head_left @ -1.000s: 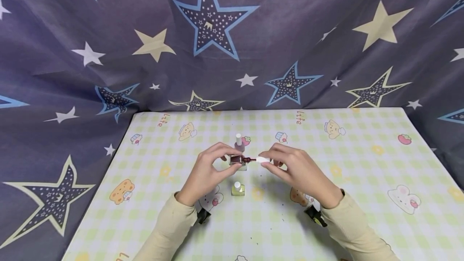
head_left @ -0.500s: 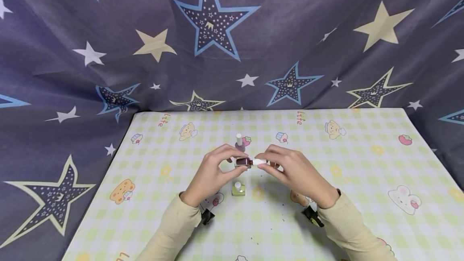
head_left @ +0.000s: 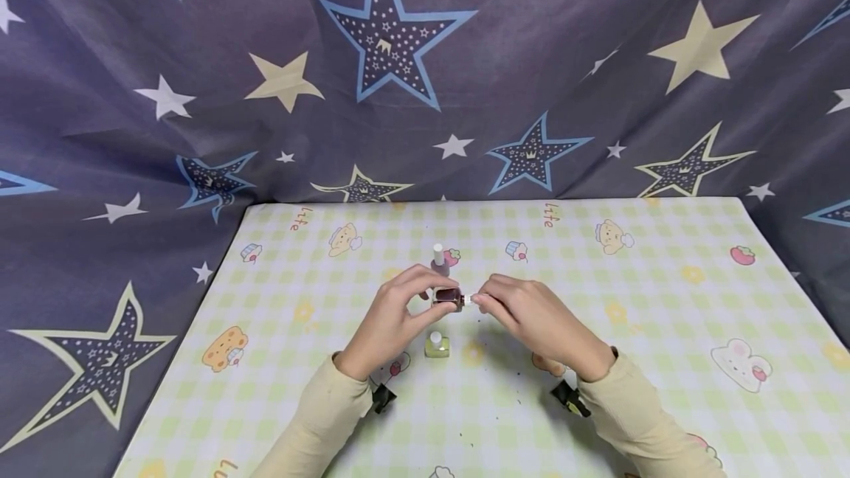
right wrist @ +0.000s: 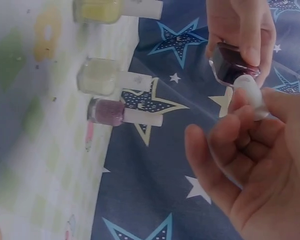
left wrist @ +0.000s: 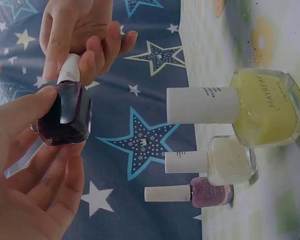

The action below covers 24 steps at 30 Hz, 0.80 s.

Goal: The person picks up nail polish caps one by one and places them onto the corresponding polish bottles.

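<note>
My left hand (head_left: 398, 310) grips a dark red nail polish bottle (left wrist: 65, 115) between thumb and fingers, tilted sideways above the table. My right hand (head_left: 533, 317) pinches the bottle's white cap (right wrist: 250, 95), which sits at the bottle's neck with its far end covered by fingers. Below the hands, a yellow-green nail polish bottle (head_left: 437, 347) stands upright nearest me. A pale cream bottle (left wrist: 231, 159) comes behind it, largely hidden under the hands in the head view. Farther back stands a purple bottle (head_left: 440, 260) with a tall white cap.
The table (head_left: 664, 301) wears a green-and-white checked cloth with cartoon prints. Small dark specks lie on the cloth near the front middle. A dark curtain (head_left: 505, 80) with stars hangs behind the table's back edge.
The brush on the white cap was drawn out a second ago; it has gone back into the dark red bottle. The hands have come closer together, and the right fingers now cover more of the cap.
</note>
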Motion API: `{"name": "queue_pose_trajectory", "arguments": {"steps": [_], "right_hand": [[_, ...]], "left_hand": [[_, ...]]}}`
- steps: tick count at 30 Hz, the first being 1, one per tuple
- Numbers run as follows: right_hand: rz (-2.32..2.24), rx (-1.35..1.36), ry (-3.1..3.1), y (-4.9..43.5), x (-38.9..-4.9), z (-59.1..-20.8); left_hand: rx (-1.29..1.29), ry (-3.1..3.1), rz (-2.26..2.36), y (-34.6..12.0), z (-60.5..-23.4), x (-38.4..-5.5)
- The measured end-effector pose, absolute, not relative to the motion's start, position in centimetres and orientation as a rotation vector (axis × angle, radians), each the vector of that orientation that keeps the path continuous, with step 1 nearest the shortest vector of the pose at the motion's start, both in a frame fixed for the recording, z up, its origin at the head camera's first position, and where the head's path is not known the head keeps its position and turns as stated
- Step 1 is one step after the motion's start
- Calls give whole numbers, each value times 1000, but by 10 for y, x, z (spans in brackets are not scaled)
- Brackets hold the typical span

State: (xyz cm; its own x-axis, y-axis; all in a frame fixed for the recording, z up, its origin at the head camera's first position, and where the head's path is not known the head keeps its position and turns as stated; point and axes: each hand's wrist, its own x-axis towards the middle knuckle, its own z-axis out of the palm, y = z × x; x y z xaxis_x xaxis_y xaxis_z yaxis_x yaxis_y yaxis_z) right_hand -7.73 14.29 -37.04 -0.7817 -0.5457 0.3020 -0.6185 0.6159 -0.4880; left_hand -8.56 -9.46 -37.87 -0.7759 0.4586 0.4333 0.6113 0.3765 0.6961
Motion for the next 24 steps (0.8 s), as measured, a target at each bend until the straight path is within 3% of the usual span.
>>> {"name": "queue_pose_trajectory", "arguments": {"steps": [24], "right_hand": [[920, 1067, -2494, 144, -84, -380]], "left_hand": [[-879, -2531, -1370, -98, -377, -82]]}}
